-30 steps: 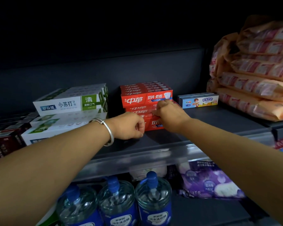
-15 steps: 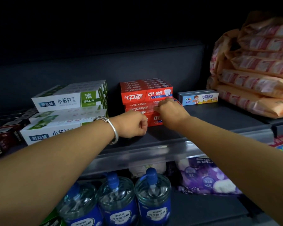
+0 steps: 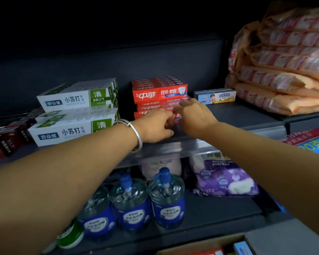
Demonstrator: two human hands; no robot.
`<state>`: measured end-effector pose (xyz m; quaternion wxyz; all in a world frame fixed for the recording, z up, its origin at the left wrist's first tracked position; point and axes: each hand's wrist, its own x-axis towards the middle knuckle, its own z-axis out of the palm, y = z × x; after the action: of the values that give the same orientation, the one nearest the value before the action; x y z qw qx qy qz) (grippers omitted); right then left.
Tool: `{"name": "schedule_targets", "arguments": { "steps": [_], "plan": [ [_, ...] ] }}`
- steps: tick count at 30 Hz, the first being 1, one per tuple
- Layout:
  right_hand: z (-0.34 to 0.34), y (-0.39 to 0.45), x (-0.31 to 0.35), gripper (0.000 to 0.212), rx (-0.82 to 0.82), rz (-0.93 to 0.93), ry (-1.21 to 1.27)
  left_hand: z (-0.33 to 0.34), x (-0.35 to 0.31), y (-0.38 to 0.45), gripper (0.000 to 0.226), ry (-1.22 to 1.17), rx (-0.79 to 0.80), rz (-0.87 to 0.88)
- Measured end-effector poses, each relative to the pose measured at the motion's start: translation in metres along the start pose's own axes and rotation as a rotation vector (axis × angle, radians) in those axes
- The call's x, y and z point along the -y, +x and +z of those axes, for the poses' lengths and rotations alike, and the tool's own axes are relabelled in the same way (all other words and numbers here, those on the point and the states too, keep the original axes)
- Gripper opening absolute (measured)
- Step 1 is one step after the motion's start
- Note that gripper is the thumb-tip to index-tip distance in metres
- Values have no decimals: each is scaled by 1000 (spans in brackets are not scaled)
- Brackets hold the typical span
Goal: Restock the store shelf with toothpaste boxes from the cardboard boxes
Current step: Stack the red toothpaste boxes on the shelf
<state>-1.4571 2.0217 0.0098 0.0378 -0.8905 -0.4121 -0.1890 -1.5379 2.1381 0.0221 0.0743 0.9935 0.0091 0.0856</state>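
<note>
dark metal shelf [image 3: 247,116], red toothpaste boxes [image 3: 158,92] stacked

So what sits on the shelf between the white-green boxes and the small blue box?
The stack of red toothpaste boxes, with both hands at its lower front, as the head view shows.

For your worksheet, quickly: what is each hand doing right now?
Left hand: fingers curled on the low front red toothpaste box.
Right hand: fingers on the red stack; grip cannot be told.
</note>
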Motion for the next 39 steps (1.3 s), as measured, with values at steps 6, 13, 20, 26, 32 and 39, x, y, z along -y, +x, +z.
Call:
{"name": "schedule_targets", "arguments": {
  "steps": [6, 13, 20, 26, 32, 39],
  "plan": [
    [-16, -69, 3, 41, 31, 61, 19, 24, -36, -38, 39, 77, -116, 47],
    [22, -142, 6, 38, 148, 87, 58, 93, -61, -86, 43, -1, -11, -13],
    [102, -215, 5, 42, 304, 107, 121, 196, -75, -122, 46, -29, 154, -23],
    [177, -258, 3, 43, 446, 112, 129, 280, -73, -139, 52, -65, 298, -60],
    [251, -275, 7, 40, 553, 58, 148, 346, -59, -149, 52, -84, 407, -118],
    [316, -288, 18, 44, 666, 40, 206, 394, -46, -153, 57, -88, 472, -124]
  ]
}}
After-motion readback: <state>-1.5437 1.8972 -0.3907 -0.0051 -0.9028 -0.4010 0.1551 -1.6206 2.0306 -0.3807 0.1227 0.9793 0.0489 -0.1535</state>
